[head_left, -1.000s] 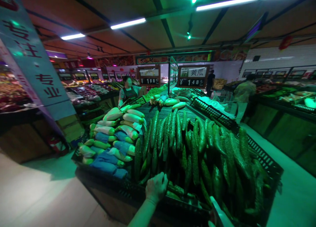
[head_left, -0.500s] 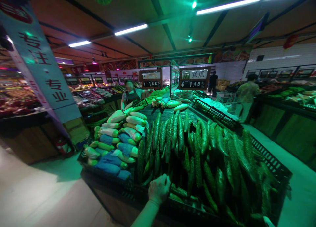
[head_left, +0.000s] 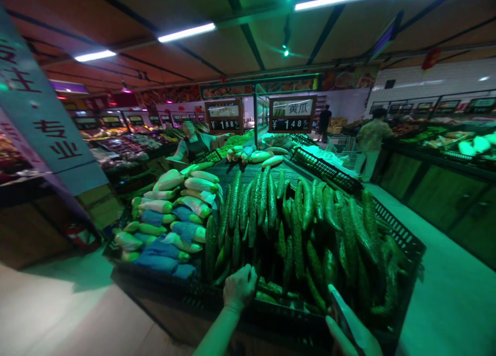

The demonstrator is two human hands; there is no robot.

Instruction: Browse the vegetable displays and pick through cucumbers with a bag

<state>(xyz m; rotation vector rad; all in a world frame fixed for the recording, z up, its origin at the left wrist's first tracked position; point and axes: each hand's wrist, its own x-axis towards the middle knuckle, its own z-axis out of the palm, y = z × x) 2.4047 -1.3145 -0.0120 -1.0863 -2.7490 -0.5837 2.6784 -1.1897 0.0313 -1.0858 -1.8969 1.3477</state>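
Note:
My left hand (head_left: 240,288) is a closed fist above the front edge of the black crate (head_left: 399,229), just left of the bottom row of cucumbers. Whatever its fingers may hold is hidden from me. From the lower right, my right hand (head_left: 354,331) reaches toward the cucumbers with thumb and forefinger apart. It appears to touch none of them. The long, bumpy green cucumbers (head_left: 267,206) lie in a slanted heap before both hands. Left of them are stacked pale, green-ended vegetables (head_left: 157,206), some wrapped in blue paper (head_left: 157,255).
Two price signs (head_left: 292,114) stand behind the heap. A person in an apron (head_left: 196,144) is at the stand's far left. Another person (head_left: 372,136) stands right, near a shopping cart (head_left: 344,146). A blue-white pillar (head_left: 50,123) rises at left; a wooden counter (head_left: 445,190) runs along the right.
The view has shifted so the stand sits further left. My right hand has come in from the lower right corner toward the cucumbers. My left fist keeps its place by the crate edge.

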